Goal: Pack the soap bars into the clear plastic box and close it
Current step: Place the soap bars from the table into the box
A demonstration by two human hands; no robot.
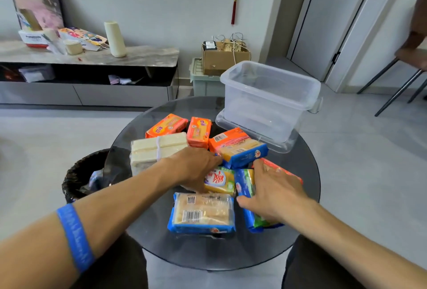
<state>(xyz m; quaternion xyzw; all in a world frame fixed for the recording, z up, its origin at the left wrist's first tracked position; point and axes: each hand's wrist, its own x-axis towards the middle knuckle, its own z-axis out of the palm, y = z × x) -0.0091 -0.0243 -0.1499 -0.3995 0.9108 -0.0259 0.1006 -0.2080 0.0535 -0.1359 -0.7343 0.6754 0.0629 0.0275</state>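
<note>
Several wrapped soap bars lie on the round dark glass table [189, 251]: orange packs [166, 125], a white bundle [154, 150], blue-edged packs [203, 213] and a yellow pack [219, 181]. The clear plastic box [268, 99] stands open and empty at the table's far right, on top of its lid [285, 145]. My left hand [194, 168] rests palm down over the yellow pack, fingers curled around its left side. My right hand [275, 189] lies spread on a blue and green pack [246, 184], thumb at its near left edge.
A black woven bin [80, 180] sits left of the table, by my left forearm. A low cabinet [87, 76] with clutter lines the far wall. A cardboard box on a green crate [203, 80] stands behind the table. Chair legs [397, 90] are at the far right.
</note>
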